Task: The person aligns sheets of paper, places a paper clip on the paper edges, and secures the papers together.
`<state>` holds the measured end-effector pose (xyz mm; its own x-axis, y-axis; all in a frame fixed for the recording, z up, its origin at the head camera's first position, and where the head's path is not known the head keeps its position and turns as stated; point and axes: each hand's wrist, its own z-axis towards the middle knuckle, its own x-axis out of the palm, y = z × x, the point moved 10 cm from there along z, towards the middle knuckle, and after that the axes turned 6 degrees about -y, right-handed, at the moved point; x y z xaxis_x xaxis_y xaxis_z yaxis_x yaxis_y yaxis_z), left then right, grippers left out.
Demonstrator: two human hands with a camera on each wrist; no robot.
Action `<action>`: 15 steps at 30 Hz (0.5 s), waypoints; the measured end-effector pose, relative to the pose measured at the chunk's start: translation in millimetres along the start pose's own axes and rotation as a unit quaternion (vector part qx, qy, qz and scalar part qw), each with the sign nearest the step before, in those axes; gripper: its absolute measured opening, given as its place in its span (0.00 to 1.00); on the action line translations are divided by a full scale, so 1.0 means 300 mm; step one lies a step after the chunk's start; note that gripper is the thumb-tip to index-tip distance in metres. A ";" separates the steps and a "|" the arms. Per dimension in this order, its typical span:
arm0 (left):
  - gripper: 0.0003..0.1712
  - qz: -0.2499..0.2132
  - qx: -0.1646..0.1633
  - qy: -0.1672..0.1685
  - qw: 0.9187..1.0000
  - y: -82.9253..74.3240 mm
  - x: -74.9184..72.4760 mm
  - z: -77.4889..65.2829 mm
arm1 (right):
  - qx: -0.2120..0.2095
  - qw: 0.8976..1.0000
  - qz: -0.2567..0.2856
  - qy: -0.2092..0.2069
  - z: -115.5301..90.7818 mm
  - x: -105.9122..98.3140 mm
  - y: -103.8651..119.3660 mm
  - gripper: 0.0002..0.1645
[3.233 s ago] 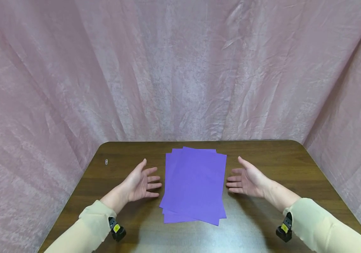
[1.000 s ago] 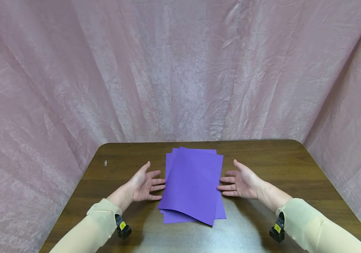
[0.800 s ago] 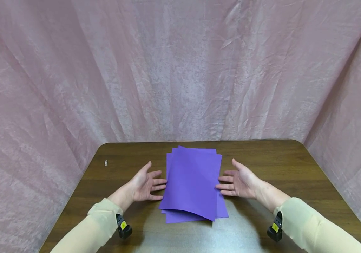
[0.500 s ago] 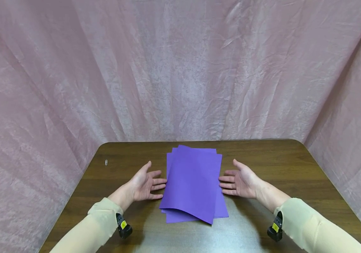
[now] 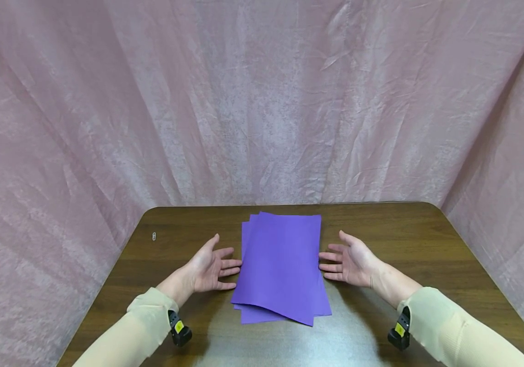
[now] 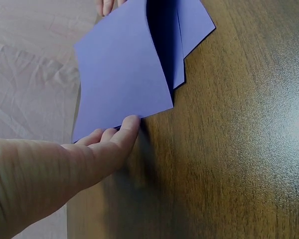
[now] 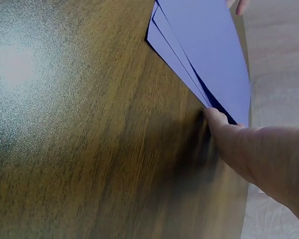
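Note:
Several purple paper sheets [image 5: 280, 265] lie in an uneven stack at mid-table, their corners fanned out. The top sheet [image 6: 119, 64] bows upward, leaving a gap over the lower sheets [image 5: 259, 314] along the near edge. On the left, my left hand [image 5: 209, 267] stands with spread, straight fingers, and its fingertips [image 6: 132, 119] touch the top sheet's edge. My right hand [image 5: 351, 262] mirrors it on the other side, fingers extended against the right edges. In the right wrist view a fingertip [image 7: 215, 115] meets the lower sheets' edge. Neither hand grips any paper.
A small paper clip [image 5: 154, 236] lies at the table's far left. The brown wooden table [image 5: 381, 224] has rounded far corners. Pink curtains [image 5: 262, 102] hang behind it and at both sides.
Both hands have moved inward until their fingertips meet the paper. The top sheet has shifted a little and bowed up. In the last half second its right corner changed position; the left hand barely moved.

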<state>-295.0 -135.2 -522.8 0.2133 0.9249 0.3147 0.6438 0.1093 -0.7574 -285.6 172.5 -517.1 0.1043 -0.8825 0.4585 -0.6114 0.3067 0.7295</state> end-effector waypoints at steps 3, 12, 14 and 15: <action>0.53 0.001 0.001 0.003 1.000 0.000 0.001 -0.001 | -0.002 1.000 0.003 -0.002 0.001 -0.004 0.001 0.47; 0.53 0.002 0.005 0.009 1.000 -0.004 0.002 0.000 | -0.004 1.000 0.013 -0.008 0.006 -0.010 -0.003 0.48; 0.53 0.002 0.006 0.009 1.000 -0.004 0.002 0.001 | -0.005 1.000 0.013 -0.012 0.008 -0.012 -0.003 0.48; 0.53 0.002 0.006 0.009 1.000 -0.004 0.002 0.001 | -0.006 1.000 0.014 -0.014 0.010 -0.013 -0.004 0.48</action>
<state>-296.0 -134.6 -521.8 0.2284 0.9188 0.3218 0.6340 0.1105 -0.7654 -287.6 174.5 -521.1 0.0657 -0.8832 0.4644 -0.6047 0.3350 0.7226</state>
